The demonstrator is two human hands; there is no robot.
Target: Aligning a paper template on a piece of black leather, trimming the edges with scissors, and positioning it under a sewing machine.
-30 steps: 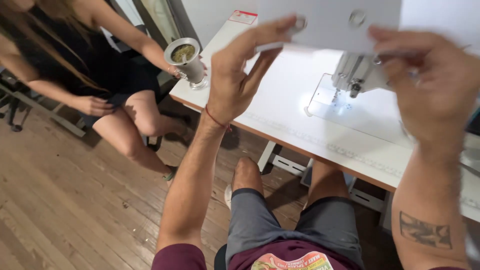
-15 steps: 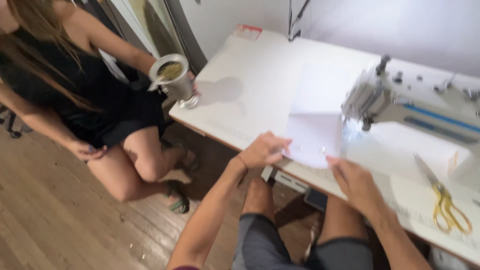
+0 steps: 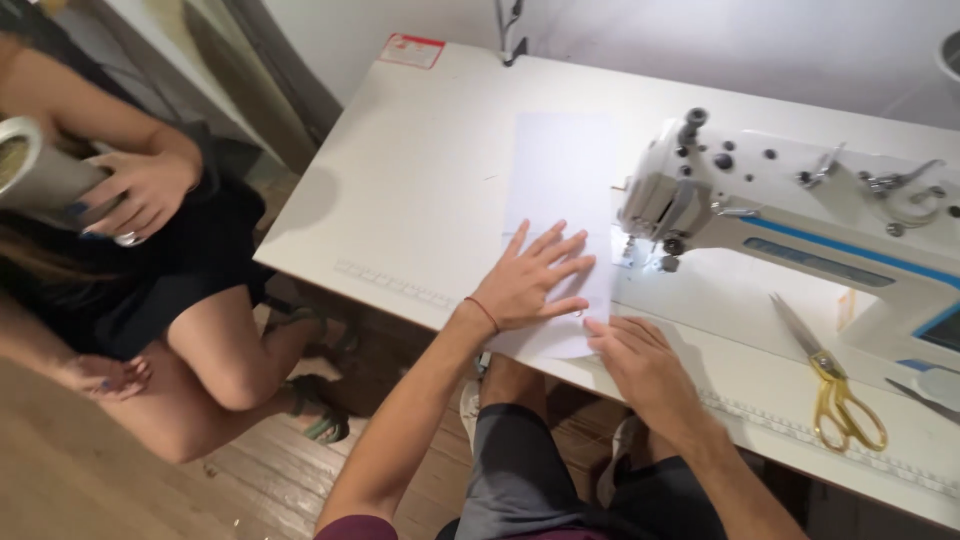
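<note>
Fingers first: the left hand lies palm-down with its fingers fanned wide apart, pressing flat on the white sheet. The right hand sits at the sheet's near corner, fingers together and flat, fingertips on the edge; whether anything is pinched beneath, I cannot tell. The sheet lies lengthwise on the white table, its near end at the table's front edge, its right side just beside the needle area of the sewing machine. It looks thin, light and limp (paper or fabric, hard to say), so it will likely slide easily and crease if bunched; flat palms or a gentle pinch at the near corners seem the safest hold. Gold-handled scissors rest well to the right. At left, another person's hand grips a metal cup.
</note>
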